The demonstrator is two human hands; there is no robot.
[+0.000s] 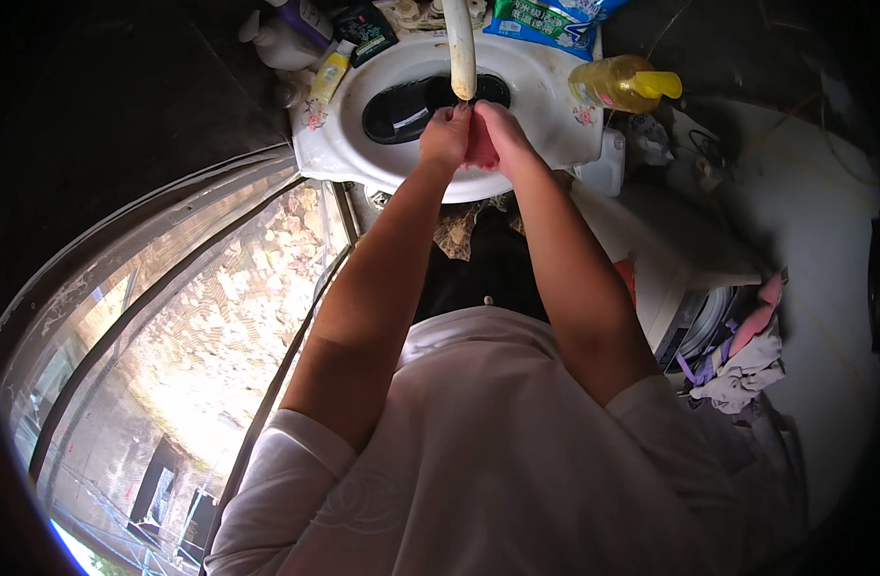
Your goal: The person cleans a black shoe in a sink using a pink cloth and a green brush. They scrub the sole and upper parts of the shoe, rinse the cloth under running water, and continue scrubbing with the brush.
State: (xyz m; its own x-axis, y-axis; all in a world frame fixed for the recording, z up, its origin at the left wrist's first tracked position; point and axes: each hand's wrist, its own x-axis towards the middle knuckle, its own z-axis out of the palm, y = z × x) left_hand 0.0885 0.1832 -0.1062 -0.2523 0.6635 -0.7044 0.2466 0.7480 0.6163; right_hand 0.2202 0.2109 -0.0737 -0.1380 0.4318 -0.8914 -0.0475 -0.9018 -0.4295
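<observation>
My left hand and my right hand are close together over the front of a white ceramic washbasin. Between them they hold a pinkish-red cloth, bunched just below the tip of a whitish spout. Whether water is running cannot be made out. Behind my hands, a black slipper or shoe with a small white mark lies in the basin. My fingers and wrists hide part of it.
Left of the basin stand a yellow bottle, a white pump bottle and a dark pouch. Rightward are a blue detergent bag, a yellow-capped bottle and a white jug. A screened window is at left; clothes hang from a washing machine.
</observation>
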